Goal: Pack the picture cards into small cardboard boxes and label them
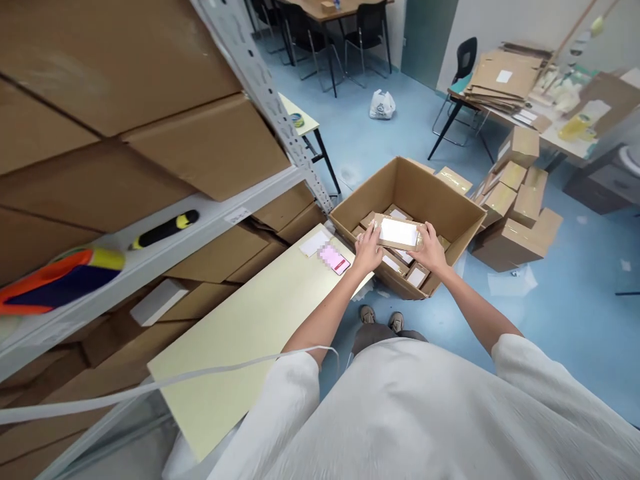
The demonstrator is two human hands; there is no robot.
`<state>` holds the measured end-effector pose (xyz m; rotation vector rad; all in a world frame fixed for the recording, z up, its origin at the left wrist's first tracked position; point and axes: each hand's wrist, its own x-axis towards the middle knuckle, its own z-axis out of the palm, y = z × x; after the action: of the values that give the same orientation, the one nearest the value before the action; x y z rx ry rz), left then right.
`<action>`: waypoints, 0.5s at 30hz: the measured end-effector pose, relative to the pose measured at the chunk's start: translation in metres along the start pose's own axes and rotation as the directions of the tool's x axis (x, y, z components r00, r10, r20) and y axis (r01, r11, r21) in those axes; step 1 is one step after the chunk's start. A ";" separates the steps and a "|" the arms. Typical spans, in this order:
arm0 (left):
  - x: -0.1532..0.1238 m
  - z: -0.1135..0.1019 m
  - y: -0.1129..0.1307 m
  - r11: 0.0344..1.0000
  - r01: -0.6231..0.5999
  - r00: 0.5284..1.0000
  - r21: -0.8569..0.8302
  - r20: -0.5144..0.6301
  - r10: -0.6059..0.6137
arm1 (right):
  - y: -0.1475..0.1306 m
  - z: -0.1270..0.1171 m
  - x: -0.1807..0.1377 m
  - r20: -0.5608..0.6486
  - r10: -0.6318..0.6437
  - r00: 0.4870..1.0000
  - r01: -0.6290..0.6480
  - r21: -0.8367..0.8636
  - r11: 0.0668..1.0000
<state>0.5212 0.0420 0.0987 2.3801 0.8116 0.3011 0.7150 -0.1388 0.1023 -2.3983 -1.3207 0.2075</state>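
Between my two hands is a small cardboard box [379, 244] with a white label on its upper face. My left hand [369, 249] grips its left end, and my right hand [430, 251] closes round its right end. The box is above a large open carton [435, 197]. Inside that carton lie several small labelled boxes [417, 275], partly hidden by my hands and the held box. Left of my left hand, a phone [340, 262] with a pink screen rests on a pale yellow table [260, 320], beside a white paper [314, 243].
At the left, a metal shelf [265, 187] holds large cartons, a black-and-yellow cutter [165, 229] and an orange-and-blue tool. Several taped boxes [525, 233] are stacked on the floor at right. Flattened cardboard [505, 77] lies on a table behind, and a white plastic bag [383, 105] sits on the floor.
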 end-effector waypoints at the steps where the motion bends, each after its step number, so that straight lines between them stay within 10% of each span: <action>1: 0.010 0.008 0.004 1.000 -0.013 1.000 -0.021 0.025 0.013 | 0.009 -0.002 -0.001 0.001 0.032 0.999 -0.032 -0.005 0.999; 15: 0.134 0.131 -0.019 0.950 -0.095 0.923 -0.297 0.332 0.196 | 0.108 0.038 0.027 0.135 0.447 0.884 -0.429 -0.142 0.892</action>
<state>0.6686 0.0751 -0.0144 2.1435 0.3912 0.0294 0.8021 -0.1574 0.0257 -2.8006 -0.8448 0.4800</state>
